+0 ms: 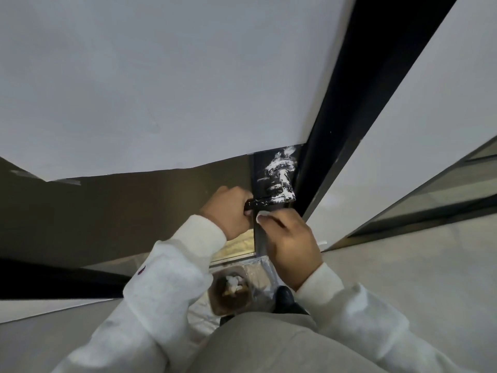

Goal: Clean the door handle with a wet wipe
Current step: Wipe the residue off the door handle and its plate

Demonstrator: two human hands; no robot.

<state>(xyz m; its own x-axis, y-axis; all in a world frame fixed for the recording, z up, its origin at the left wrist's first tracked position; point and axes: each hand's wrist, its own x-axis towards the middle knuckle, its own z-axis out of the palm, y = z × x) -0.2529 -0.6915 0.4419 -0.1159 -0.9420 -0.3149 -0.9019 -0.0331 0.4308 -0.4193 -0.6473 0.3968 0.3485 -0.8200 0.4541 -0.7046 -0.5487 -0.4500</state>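
Note:
A black lever door handle (271, 201) juts from a black lock plate (277, 170) on the door's edge; both carry white smears. My left hand (228, 208) is closed around the handle's free end. My right hand (290, 238) sits just below the handle against the door edge, pinching a white wet wipe (265, 214) whose corner shows at my fingertips. Most of the wipe is hidden inside my fingers.
The door is covered with white paper (161, 90) above a brown pane (121, 211). A black door frame (357, 103) runs up the right. On the floor by my black shoe (285, 296) stands a brown bin (231, 289) with crumpled white scraps inside.

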